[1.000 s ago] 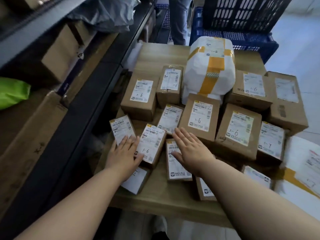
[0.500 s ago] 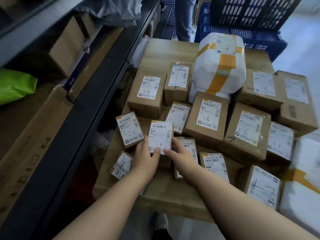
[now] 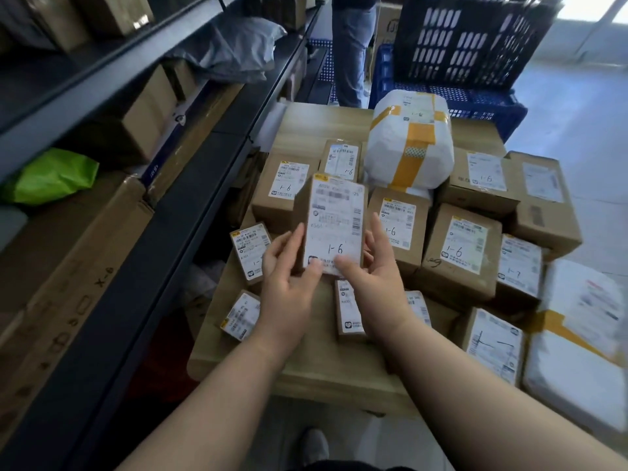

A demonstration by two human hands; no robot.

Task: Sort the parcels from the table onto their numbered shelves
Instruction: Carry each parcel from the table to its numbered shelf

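A small brown parcel (image 3: 334,219) with a white label marked 1-6 is raised above the wooden table (image 3: 319,362). My left hand (image 3: 289,287) grips its left side and lower edge. My right hand (image 3: 373,280) grips its right side, thumb on the label. Under and around it lie several more brown parcels, some marked 1-6 (image 3: 397,226), some 1-7 (image 3: 518,266). A big white bag (image 3: 411,144) bound with yellow tape stands at the back of the table.
A dark metal shelf rack (image 3: 163,212) runs along the left, holding cardboard boxes, a green bag (image 3: 54,176) and a grey bag (image 3: 234,49). Dark and blue plastic crates (image 3: 469,42) stand behind the table. A person's legs (image 3: 350,49) are at the far end.
Both hands closed on the 1-6 parcel and lifted it off the pile toward me. The view tilted up, showing more of the shelves and crates.
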